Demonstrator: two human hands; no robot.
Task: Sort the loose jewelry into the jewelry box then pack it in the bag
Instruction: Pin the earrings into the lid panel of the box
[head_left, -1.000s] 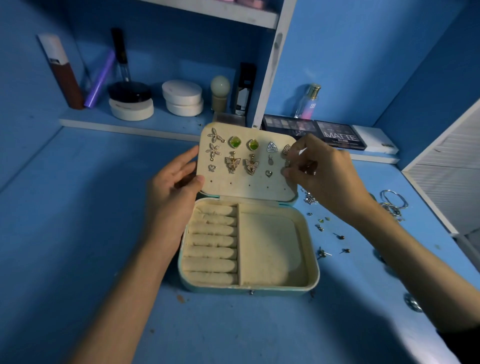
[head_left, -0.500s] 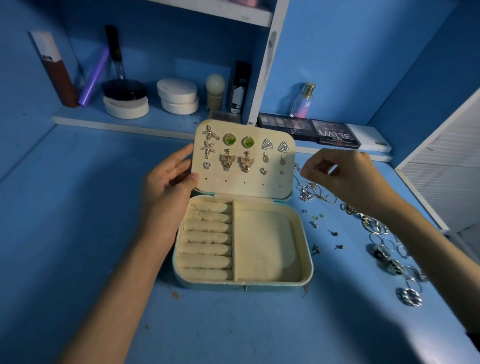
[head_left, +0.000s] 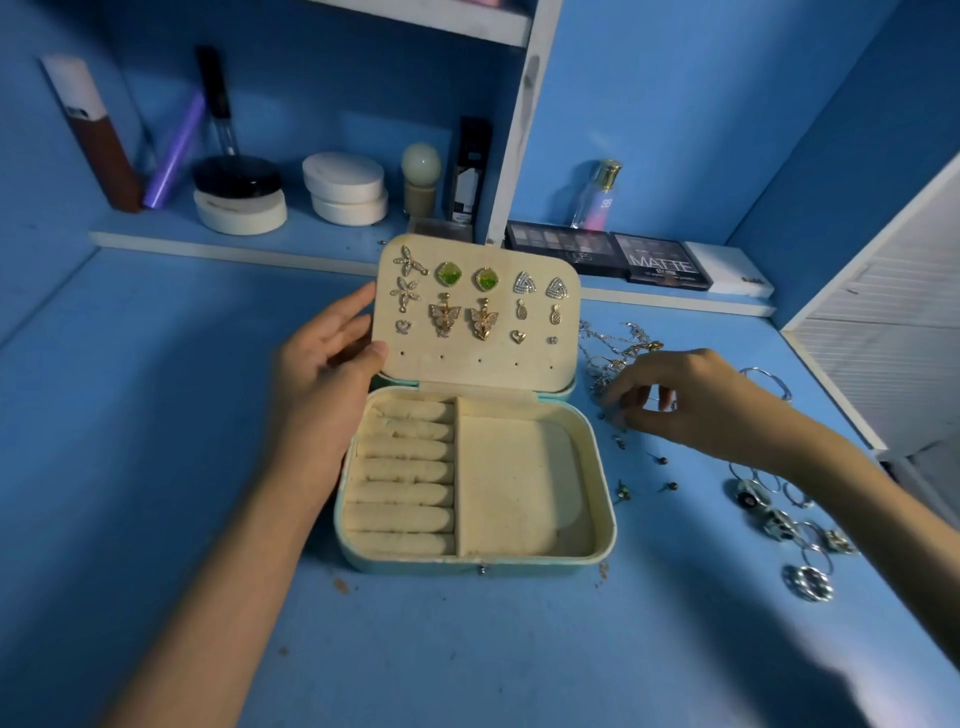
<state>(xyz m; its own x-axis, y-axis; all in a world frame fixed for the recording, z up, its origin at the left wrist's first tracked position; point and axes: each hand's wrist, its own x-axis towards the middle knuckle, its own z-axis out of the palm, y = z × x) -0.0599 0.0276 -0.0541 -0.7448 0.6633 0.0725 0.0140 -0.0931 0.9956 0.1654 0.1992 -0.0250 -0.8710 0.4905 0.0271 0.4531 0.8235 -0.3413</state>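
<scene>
The teal jewelry box (head_left: 605, 525) lies open on the blue table, with cream ring rolls at left and a bare tray at right. Its raised lid (head_left: 478, 366) carries several pinned earrings. My left hand (head_left: 322, 374) grips the lid's left edge, thumb on the front. My right hand (head_left: 696, 405) is low over the table right of the box, curled fingertips at some tiny earring studs (head_left: 657, 458). I cannot tell whether it pinches one. Tangled chains (head_left: 618, 343) lie beyond it and silver rings (head_left: 808, 582) nearer right. No bag is in view.
A low shelf behind the box holds round cosmetic jars (head_left: 343, 187), tubes, a perfume bottle (head_left: 597, 195) and eyeshadow palettes (head_left: 660, 265). A white louvered panel (head_left: 883, 364) borders the table at right. A thin bangle (head_left: 769, 376) lies behind my right wrist.
My right hand left the lid's right edge and moved right and down to the loose studs on the table. A small stud now sits at the lid's right. My left hand kept holding the lid.
</scene>
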